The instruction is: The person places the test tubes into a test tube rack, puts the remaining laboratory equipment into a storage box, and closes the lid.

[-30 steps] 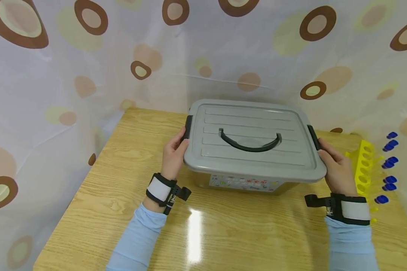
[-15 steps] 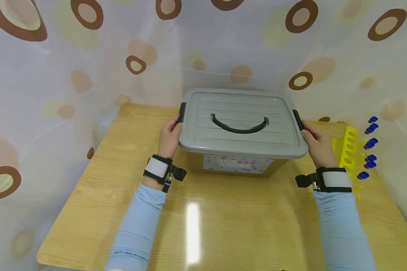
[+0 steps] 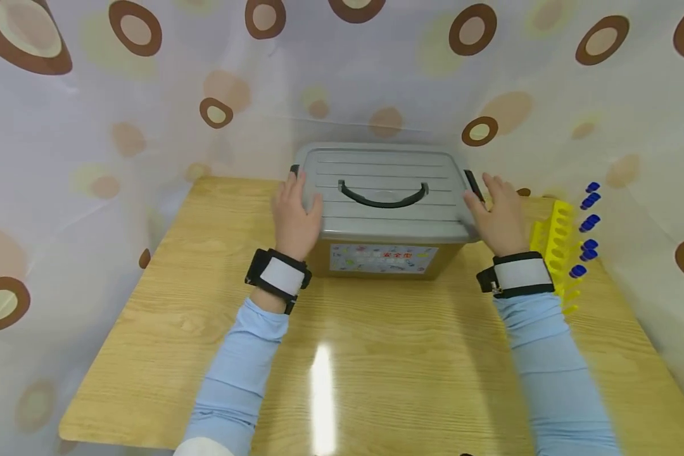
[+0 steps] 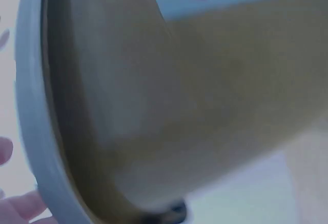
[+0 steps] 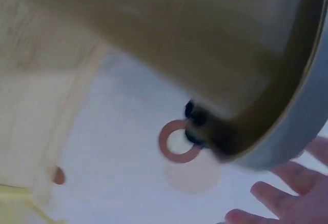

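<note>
A storage box (image 3: 319,256) with a grey lid (image 3: 376,163) stands at the back of the wooden table. The lid carries a black handle (image 3: 383,202), and a printed label (image 3: 383,259) is on the front wall. My left hand (image 3: 296,218) lies at the lid's left edge with its fingers extended, partly covering the left black latch (image 3: 294,169). At the right edge, my right hand (image 3: 500,218) has its fingers spread beside the right latch (image 3: 474,185). In the right wrist view, those fingers (image 5: 279,199) are straight and grip nothing.
Right of the box stands a yellow rack (image 3: 560,234) with round holes. Several blue caps (image 3: 589,221) line its far side. A patterned curtain (image 3: 376,76) hangs behind the table (image 3: 387,354).
Both hands have let go of the box's side latches, and their fingers have straightened over the lid's edges. The head view has shifted, so the box and rack sit further left in it.
</note>
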`<control>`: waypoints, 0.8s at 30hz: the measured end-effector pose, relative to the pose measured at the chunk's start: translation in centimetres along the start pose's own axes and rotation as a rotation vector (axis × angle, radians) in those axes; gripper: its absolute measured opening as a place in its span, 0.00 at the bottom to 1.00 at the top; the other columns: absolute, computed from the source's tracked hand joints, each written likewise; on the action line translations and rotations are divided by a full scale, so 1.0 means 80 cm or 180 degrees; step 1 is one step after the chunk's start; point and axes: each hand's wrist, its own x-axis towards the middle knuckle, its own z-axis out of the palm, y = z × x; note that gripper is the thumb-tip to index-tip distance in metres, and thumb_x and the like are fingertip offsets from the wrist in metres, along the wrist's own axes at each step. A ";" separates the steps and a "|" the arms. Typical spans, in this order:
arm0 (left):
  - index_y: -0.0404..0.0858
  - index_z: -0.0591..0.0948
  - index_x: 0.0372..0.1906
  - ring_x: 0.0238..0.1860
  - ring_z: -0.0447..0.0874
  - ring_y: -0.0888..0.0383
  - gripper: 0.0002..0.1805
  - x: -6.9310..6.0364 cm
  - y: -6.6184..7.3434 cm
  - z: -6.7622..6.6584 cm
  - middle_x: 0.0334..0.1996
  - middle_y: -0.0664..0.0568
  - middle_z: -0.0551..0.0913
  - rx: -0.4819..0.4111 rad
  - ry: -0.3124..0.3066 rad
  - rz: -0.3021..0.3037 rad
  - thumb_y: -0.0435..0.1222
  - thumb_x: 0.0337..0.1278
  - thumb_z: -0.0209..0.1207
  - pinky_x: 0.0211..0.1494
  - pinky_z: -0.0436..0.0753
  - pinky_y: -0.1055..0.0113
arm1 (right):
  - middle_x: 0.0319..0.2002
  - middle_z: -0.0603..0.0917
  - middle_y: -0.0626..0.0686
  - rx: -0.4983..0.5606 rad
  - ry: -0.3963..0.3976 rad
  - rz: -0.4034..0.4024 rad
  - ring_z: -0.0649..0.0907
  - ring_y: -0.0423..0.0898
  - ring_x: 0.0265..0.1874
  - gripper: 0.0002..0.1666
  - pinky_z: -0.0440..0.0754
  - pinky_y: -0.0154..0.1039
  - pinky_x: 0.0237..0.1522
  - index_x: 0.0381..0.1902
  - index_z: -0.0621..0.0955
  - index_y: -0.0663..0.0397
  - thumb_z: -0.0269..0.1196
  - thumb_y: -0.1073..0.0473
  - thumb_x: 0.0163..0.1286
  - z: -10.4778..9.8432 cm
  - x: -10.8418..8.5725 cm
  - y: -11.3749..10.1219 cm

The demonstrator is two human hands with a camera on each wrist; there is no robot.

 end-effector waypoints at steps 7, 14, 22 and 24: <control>0.37 0.65 0.68 0.72 0.48 0.38 0.29 -0.022 0.020 0.021 0.70 0.38 0.58 0.0664 -0.0235 0.0418 0.44 0.66 0.49 0.70 0.39 0.34 | 0.73 0.47 0.67 -0.0706 -0.0452 -0.0410 0.41 0.69 0.71 0.47 0.36 0.76 0.62 0.73 0.54 0.55 0.42 0.30 0.69 0.044 -0.016 -0.055; 0.39 0.65 0.68 0.72 0.48 0.37 0.28 -0.031 0.024 0.033 0.70 0.39 0.59 0.0692 -0.0341 0.0494 0.46 0.66 0.50 0.69 0.38 0.33 | 0.73 0.47 0.66 -0.0839 -0.0494 -0.0421 0.41 0.70 0.71 0.47 0.32 0.75 0.62 0.74 0.52 0.53 0.42 0.29 0.68 0.056 -0.023 -0.056; 0.39 0.65 0.68 0.72 0.48 0.38 0.29 -0.033 0.022 0.032 0.70 0.39 0.59 0.0770 -0.0393 0.0488 0.47 0.66 0.49 0.70 0.38 0.34 | 0.73 0.47 0.66 -0.0914 -0.0528 -0.0458 0.39 0.69 0.71 0.48 0.31 0.75 0.61 0.74 0.53 0.52 0.44 0.28 0.67 0.050 -0.029 -0.061; 0.39 0.65 0.68 0.72 0.47 0.38 0.29 -0.033 0.022 0.031 0.71 0.39 0.58 0.0791 -0.0422 0.0477 0.47 0.66 0.50 0.70 0.37 0.34 | 0.73 0.47 0.66 -0.0978 -0.0557 -0.0452 0.40 0.69 0.71 0.48 0.32 0.76 0.61 0.73 0.53 0.52 0.45 0.29 0.67 0.049 -0.031 -0.064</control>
